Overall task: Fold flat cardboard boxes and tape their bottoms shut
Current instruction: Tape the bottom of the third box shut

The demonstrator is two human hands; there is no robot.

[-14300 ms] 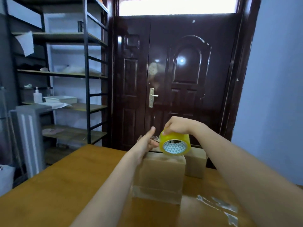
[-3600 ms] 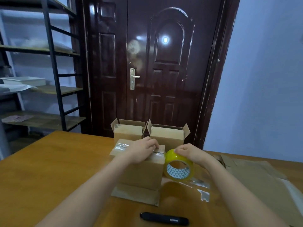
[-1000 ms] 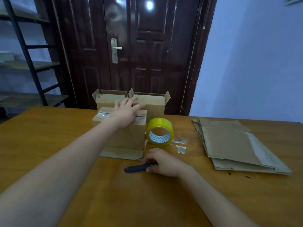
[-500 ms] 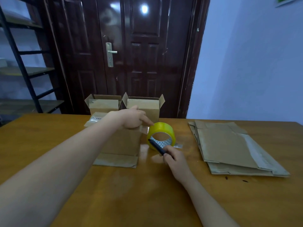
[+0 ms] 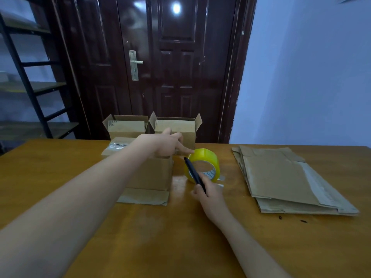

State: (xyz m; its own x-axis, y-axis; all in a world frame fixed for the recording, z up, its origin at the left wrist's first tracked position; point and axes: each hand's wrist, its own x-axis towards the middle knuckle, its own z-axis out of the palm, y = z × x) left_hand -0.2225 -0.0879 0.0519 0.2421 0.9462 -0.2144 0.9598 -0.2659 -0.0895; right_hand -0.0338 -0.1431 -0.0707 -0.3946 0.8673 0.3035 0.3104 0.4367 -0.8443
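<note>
A brown cardboard box [image 5: 149,175] stands bottom-up on the wooden table [image 5: 160,237], clear tape across its top. My left hand [image 5: 164,144] rests on the box's top right edge, a finger reaching out to the yellow tape roll [image 5: 202,164] standing on edge beside it. My right hand [image 5: 208,194] grips a black cutter [image 5: 193,173], its tip raised at the roll's left side, near the stretch of tape between box and roll.
Two folded boxes [image 5: 126,126] [image 5: 176,127] stand open-topped behind the taped one. A stack of flat cardboard [image 5: 285,177] lies at the right. Tape scraps [image 5: 219,181] lie by the roll. A dark door [image 5: 160,67] and metal shelving [image 5: 30,77] stand beyond the table.
My right hand picked the black cutter up from the table and lifted it to the tape roll. My left hand slid from flat on the box top to its right edge.
</note>
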